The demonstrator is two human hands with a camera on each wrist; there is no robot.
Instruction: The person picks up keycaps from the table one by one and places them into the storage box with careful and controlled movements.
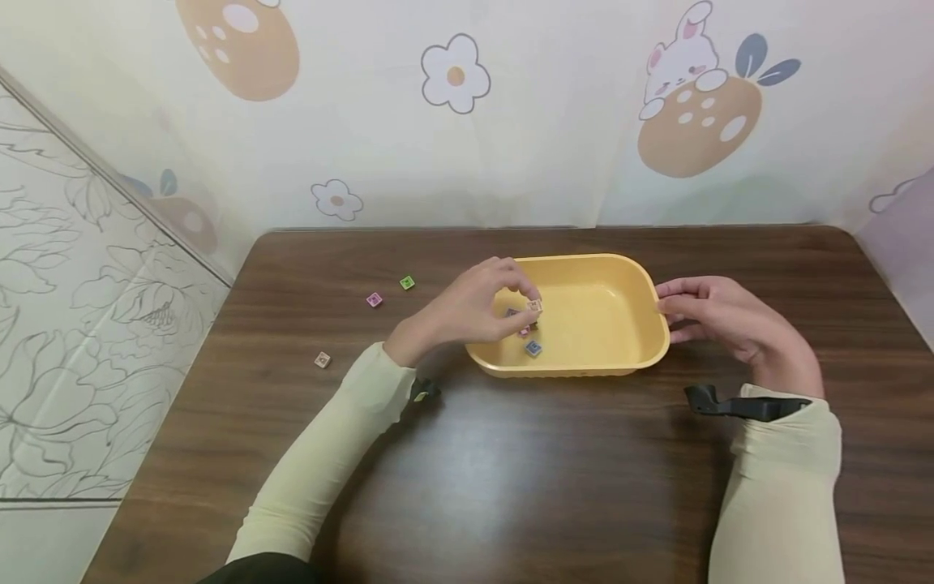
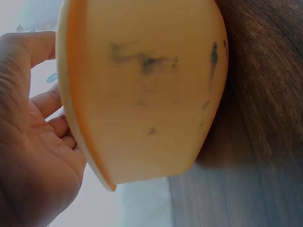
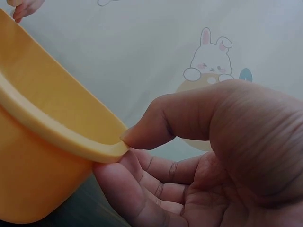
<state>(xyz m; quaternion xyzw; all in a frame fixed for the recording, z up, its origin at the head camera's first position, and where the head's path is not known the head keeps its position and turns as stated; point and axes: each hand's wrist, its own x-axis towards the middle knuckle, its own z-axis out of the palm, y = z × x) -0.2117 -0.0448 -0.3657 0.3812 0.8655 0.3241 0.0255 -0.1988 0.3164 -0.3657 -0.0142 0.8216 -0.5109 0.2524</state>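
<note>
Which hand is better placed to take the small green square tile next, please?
Probably the left hand: it is nearer the small green square tile, though it pinches a small beige square tile. The right hand holds the right end of the yellow plastic tray.

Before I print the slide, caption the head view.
Left hand pinches a small beige square tile over a yellow oblong plastic tub held by the right hand.

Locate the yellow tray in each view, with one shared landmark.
Head: the yellow tray sits just right of centre.
Left wrist: its outer wall fills the middle.
Right wrist: at the left, rim pinched by the right hand.
Shared landmark: the left hand, over the tray, at left, and top-left respectively.
</note>
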